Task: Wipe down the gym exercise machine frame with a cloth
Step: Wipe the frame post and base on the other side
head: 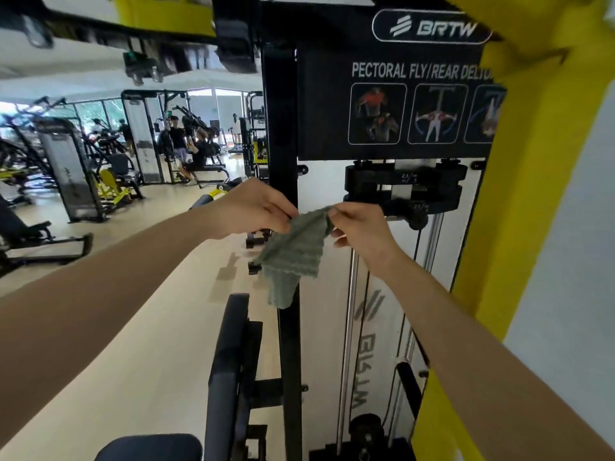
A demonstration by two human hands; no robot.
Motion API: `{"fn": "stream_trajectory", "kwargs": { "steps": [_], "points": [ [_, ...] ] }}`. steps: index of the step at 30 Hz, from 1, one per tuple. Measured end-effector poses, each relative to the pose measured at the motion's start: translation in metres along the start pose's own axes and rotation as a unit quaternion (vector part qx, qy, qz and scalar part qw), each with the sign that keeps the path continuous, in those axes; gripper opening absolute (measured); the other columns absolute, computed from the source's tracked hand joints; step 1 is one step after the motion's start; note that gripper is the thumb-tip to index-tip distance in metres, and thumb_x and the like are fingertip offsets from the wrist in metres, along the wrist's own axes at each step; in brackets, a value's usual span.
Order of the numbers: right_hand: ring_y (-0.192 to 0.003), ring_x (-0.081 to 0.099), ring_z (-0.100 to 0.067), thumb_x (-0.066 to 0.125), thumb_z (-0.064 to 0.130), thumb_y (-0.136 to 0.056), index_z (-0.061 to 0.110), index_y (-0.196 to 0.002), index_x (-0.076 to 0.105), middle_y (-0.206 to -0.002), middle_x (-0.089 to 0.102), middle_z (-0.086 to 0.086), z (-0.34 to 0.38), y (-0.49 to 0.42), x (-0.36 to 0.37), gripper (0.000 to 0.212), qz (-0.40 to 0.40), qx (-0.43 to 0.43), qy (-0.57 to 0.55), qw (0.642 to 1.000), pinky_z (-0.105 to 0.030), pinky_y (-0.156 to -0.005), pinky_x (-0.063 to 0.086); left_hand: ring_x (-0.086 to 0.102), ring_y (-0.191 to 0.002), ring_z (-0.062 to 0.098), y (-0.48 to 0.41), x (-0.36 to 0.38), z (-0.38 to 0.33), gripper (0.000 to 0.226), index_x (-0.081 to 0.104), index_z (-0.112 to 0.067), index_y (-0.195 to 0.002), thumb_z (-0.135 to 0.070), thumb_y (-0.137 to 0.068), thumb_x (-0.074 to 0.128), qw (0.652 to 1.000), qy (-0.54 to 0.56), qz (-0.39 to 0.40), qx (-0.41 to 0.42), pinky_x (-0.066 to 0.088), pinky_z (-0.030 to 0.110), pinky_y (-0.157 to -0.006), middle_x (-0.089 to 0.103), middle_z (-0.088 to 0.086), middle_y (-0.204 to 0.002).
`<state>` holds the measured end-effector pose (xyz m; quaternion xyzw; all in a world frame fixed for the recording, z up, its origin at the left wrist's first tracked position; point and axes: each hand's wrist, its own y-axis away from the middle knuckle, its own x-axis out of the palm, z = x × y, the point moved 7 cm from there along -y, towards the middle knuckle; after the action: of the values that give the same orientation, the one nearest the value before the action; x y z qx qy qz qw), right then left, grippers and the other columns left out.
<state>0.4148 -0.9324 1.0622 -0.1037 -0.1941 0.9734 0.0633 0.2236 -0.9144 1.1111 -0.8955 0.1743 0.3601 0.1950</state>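
Rising straight behind the grip, the machine's black post (282, 128) is the biggest thing here and, I judge, the part to be wiped, since both arms reach toward it at mid-height. Above and to the right of the grip hangs the placard (392, 104) with its exercise diagrams. Below the grip, left of the post, stands a dark pad (229, 361). Just beyond the right hand sits the weight block (402, 191) on its rods.

The cloth (293, 257), green and ribbed, hangs from the grip in front of the post, its lower corner drooping free. Whether it touches the metal I cannot tell. It is held by its top edge, probably to spread or refold it so that a flat face meets the post.

The left hand (253, 207) pinches one upper corner, fingers curled in over it. The right hand (359, 227) pinches the other between thumb and forefinger, its remaining fingers loosely bent. Both hands close on fabric only and neither presses it to the post, so wiping here looks not yet begun.
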Motion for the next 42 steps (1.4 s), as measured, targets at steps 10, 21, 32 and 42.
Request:
{"fn": "stream_trajectory", "kwargs": {
  "steps": [10,21,32,42],
  "points": [
    [-0.064,0.072,-0.013,0.071,0.014,-0.091,0.025,-0.089,0.078,-0.074,0.074,0.000,0.085,-0.054,0.012,0.013,-0.161,-0.133,0.055,0.976,-0.033,-0.063,0.060,0.056,-0.055,0.001,-0.018,-0.091,-0.025,0.008,0.072,-0.032,-0.081,-0.026,-0.086,0.075,0.931,-0.099,-0.322,0.144,0.043,0.022,-0.060,0.063,-0.010,-0.061],
    [-0.129,0.051,-0.015,0.072,0.006,-0.086,0.016,-0.144,0.047,-0.136,0.056,-0.004,0.157,-0.079,0.035,0.064,-0.194,-0.355,0.101,0.909,-0.036,-0.111,0.044,0.067,-0.081,0.011,-0.048,-0.134,-0.066,0.006,0.070,-0.017,-0.092,-0.022,-0.088,0.070,0.842,0.038,-0.518,0.148,0.053,0.030,-0.080,0.068,-0.012,-0.083],
    [-0.155,0.012,-0.025,0.058,0.026,-0.098,0.019,-0.155,0.036,-0.167,0.019,-0.005,0.176,-0.113,0.045,0.062,-0.141,-0.452,0.429,0.769,-0.046,-0.117,0.034,0.073,-0.081,0.009,-0.064,-0.120,-0.042,0.017,0.074,-0.017,-0.093,-0.032,-0.085,0.079,0.828,0.219,-0.508,0.091,0.060,0.037,-0.083,0.076,-0.003,-0.086],
    [-0.152,0.024,-0.023,0.067,0.025,-0.091,0.018,-0.147,0.050,-0.162,0.033,-0.003,0.173,-0.099,0.046,0.059,-0.138,-0.472,0.454,0.743,-0.048,-0.113,0.036,0.071,-0.072,0.003,-0.054,-0.108,-0.034,0.017,0.069,-0.035,-0.073,-0.031,-0.085,0.080,0.837,0.239,-0.487,0.075,0.061,0.033,-0.079,0.073,-0.013,-0.075]
  ]
}}
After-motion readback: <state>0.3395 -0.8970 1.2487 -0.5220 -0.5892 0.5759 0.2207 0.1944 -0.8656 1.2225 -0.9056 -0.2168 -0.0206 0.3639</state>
